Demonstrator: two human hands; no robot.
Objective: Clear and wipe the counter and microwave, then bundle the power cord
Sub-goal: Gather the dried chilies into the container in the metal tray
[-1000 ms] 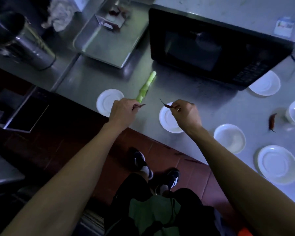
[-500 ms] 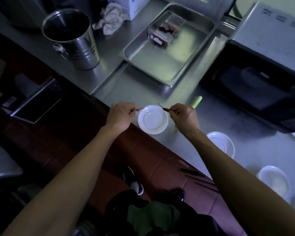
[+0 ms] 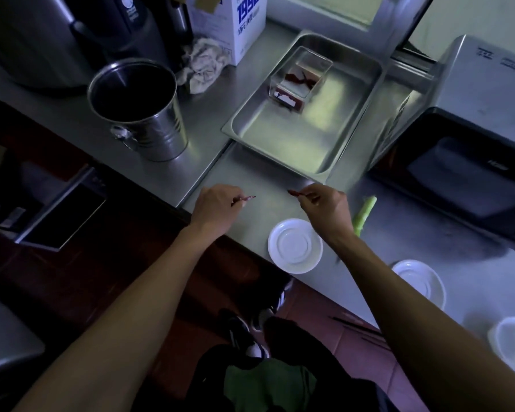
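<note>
Steel counter (image 3: 250, 185) holds a tray (image 3: 283, 144) at 12 o'clock from both hands; left hand (image 3: 217, 208) and right hand (image 3: 324, 208) each pinch a chili, right nearer.

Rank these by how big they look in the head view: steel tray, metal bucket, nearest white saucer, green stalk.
1. Steel tray, largest.
2. Metal bucket, smaller.
3. Nearest white saucer, though closeness to the camera enlarges it.
4. Green stalk, smallest as seen; the right hand hides part, so its full length is unsure.
</note>
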